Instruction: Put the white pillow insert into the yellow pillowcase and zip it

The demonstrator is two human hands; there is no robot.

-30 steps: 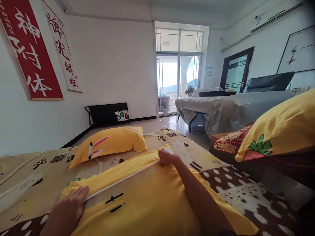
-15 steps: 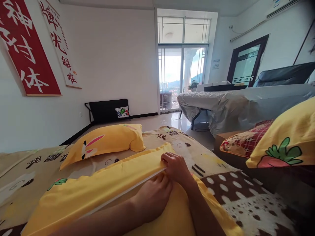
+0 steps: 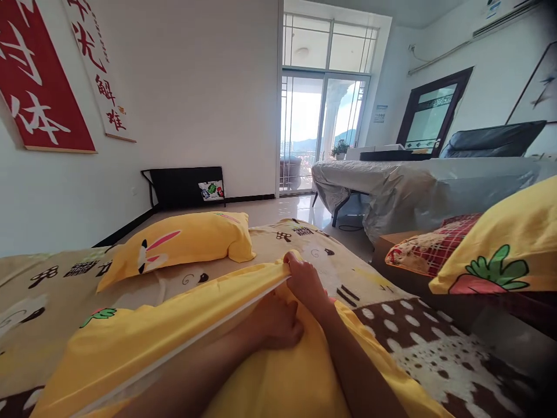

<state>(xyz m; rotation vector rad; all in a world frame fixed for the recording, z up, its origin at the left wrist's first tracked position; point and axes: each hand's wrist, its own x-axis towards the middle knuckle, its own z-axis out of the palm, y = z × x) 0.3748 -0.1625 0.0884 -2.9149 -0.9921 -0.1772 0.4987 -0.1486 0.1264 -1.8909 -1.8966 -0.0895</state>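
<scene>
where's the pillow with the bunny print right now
The bunny-print pillow lies left of centre in the head view, on the patterned blanket, just beyond the yellow cover that the right hand grips.

Our left hand [image 3: 278, 322] is no longer at the left end of the opening in the yellow pillowcase [image 3: 174, 326]; we now have it curled on the cloth just below our right hand [image 3: 307, 284]. We also see less of the red scroll [image 3: 37, 87], its top character now mostly cut off.
</scene>
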